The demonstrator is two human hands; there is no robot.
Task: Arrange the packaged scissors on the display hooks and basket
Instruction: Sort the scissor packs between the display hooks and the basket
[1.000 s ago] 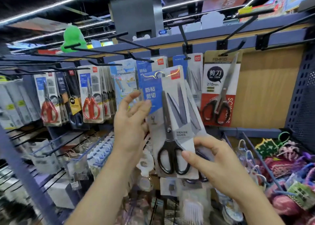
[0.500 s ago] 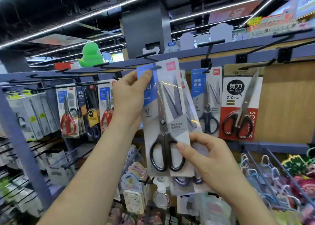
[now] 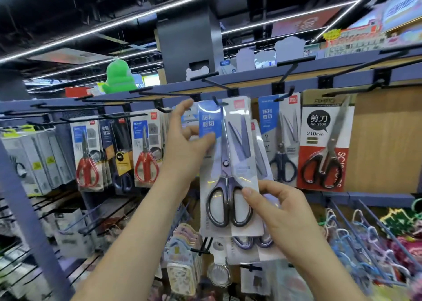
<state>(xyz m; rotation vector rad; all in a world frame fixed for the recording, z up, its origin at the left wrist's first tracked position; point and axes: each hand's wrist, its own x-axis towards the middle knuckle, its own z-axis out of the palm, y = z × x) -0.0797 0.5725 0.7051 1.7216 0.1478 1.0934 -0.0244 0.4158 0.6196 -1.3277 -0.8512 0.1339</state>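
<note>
At the hook [image 3: 215, 101], one scissors pack [image 3: 228, 163]: your left hand [image 3: 182, 150] pinches its top, right hand [image 3: 280, 214] its bottom. Pack sits higher than a second ago.

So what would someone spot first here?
The black-handled scissors pack in the middle, pinched by the left hand up top and the right hand at the bottom, its top at a black hook. Then the green toy on the shelf top, left, and the red-handled scissors hanging below it.

Glossy plastic scissors pack [image 3: 228, 163]
</note>
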